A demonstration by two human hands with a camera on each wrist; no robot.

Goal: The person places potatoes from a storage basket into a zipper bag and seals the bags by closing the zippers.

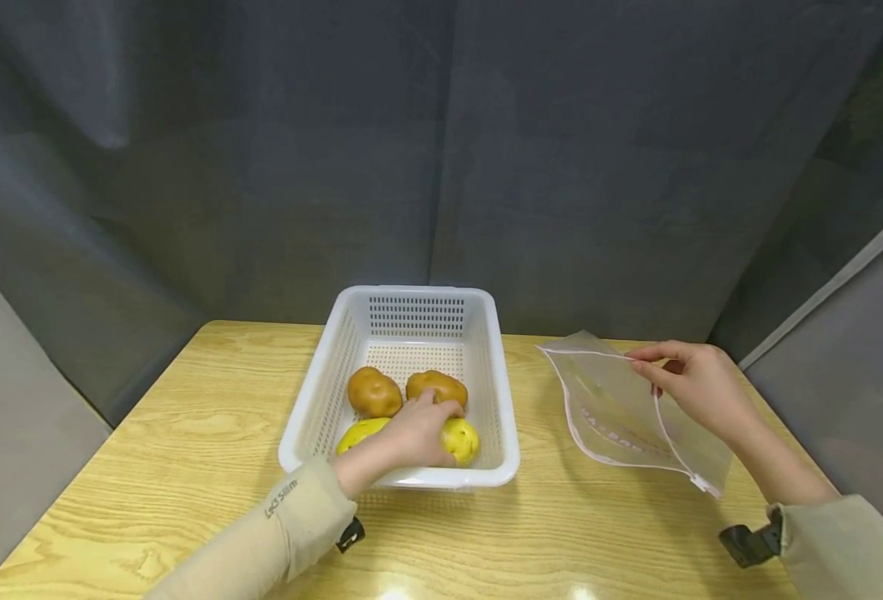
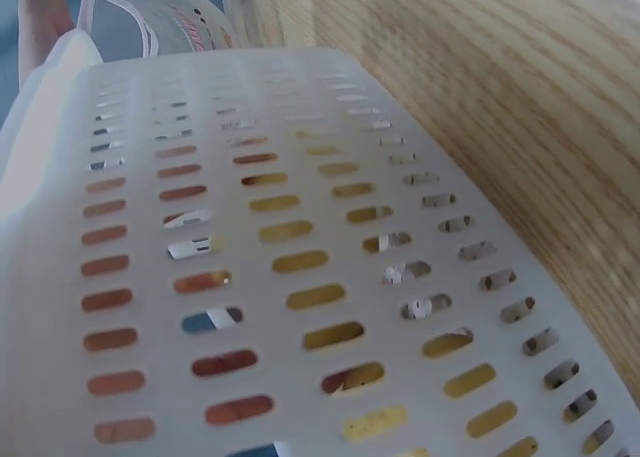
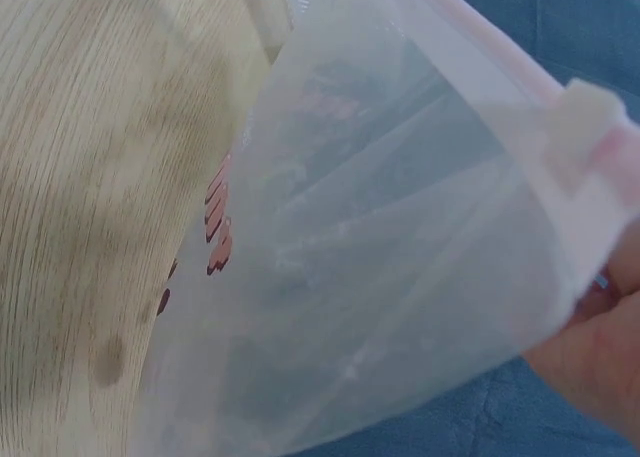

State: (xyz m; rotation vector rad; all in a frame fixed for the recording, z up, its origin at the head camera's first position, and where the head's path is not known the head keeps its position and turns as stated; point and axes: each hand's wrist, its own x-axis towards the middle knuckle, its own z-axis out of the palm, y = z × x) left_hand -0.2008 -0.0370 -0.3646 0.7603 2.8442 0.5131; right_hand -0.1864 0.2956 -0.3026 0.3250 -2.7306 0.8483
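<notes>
My left hand [image 1: 420, 429] reaches into a white plastic basket [image 1: 507, 417], its fingers curled over a yellow potato [image 1: 461, 440] near the front wall. To the left a second yellow potato [image 1: 360, 433] is partly hidden by the wrist, and behind them lie a round brown potato [image 1: 374, 392] and a longer brown potato [image 1: 436, 387]. In the left wrist view the basket's slotted wall [image 2: 300, 267] hides most of the hand. On the right, my right hand [image 1: 699, 385] pinches the edge of a clear slider zip bag [image 1: 606, 408], holding its mouth spread apart.
Both the basket and the bag are over a light wood table [image 1: 208, 433]. The bag's white slider [image 1: 699, 482] sits at its near right corner. A dark curtain [image 1: 441, 167] rises behind the table's far edge.
</notes>
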